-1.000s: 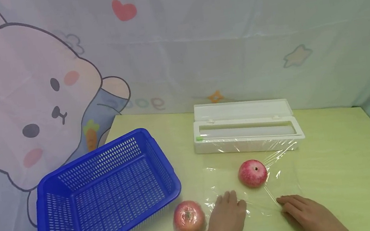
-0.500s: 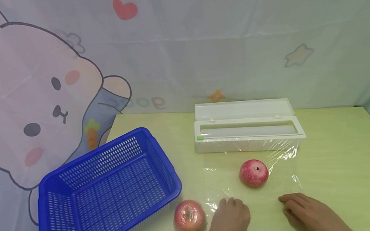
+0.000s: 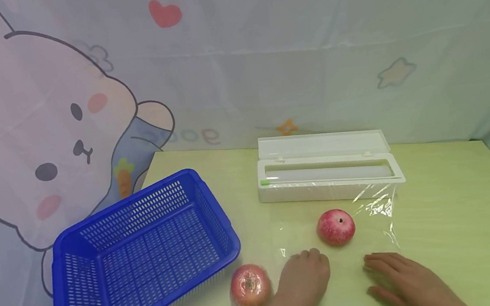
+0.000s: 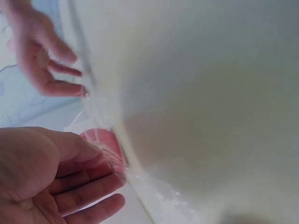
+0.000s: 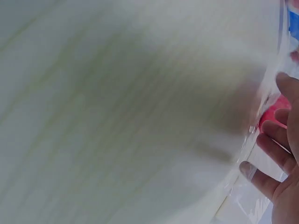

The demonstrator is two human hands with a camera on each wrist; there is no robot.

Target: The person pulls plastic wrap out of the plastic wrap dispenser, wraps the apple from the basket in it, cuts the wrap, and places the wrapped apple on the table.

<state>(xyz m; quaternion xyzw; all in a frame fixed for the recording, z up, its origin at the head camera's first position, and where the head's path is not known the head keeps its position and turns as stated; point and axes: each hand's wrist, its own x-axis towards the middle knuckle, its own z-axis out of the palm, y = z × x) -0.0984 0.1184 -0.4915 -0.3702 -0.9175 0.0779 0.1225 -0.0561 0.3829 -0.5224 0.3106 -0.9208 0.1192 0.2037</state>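
Note:
A red apple (image 3: 336,227) rests on a sheet of clear cling film (image 3: 378,218) drawn out from a white dispenser box (image 3: 330,175). Just left of and nearer than this apple, my left hand (image 3: 304,283) pinches the film's edge between thumb and forefinger, as the left wrist view shows; its other fingers (image 4: 96,192) are loosely extended. To the apple's right, my right hand (image 3: 408,279) is held with fingers apart, the film near its fingertips. A second apple (image 3: 250,286), wrapped in film, sits beside my left forearm.
A blue perforated basket (image 3: 145,264) stands on the left of the pale yellow table (image 3: 459,206). The box has its lid (image 3: 324,145) raised, with a film roll (image 3: 328,172) inside. A printed cloth (image 3: 259,57) hangs behind the table.
My left hand has shifted slightly right and its fingers have curled in at the film's edge. My right hand's thumb and fingers have spread apart. The film's right side has bunched into folds.

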